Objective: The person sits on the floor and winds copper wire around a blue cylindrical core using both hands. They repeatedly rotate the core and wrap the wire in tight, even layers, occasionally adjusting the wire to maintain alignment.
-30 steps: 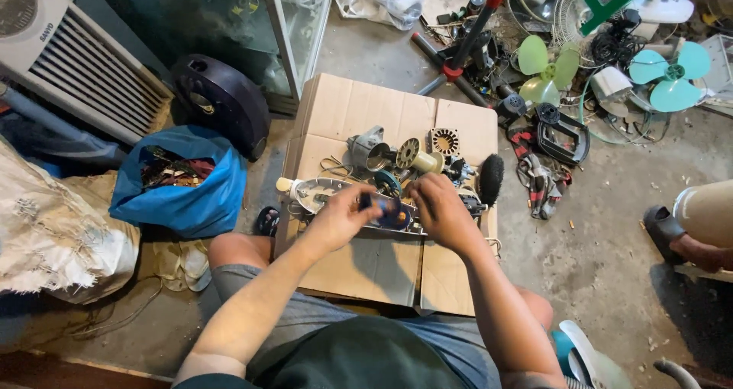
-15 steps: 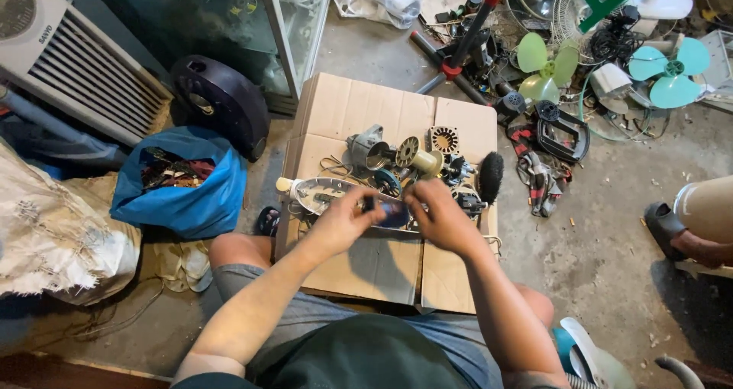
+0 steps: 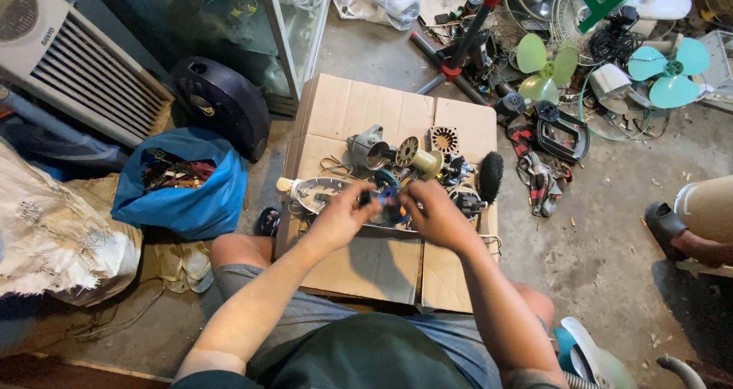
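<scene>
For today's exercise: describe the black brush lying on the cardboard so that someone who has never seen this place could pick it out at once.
Start at the flattened cardboard sheet on the concrete floor in front of the seated person. Go to its right edge, just beyond the right hand. The black brush lies there: an oval of dark, fuzzy bristles, soft-looking, unlike the hard metal and plastic motor parts beside it.

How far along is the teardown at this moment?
Looks midway. Done: loose motor parts and a black brush lie spread on the cardboard. In hand: left hand and right hand both grip a small blue part over a white casing. Left: the casing appears still whole.
</scene>
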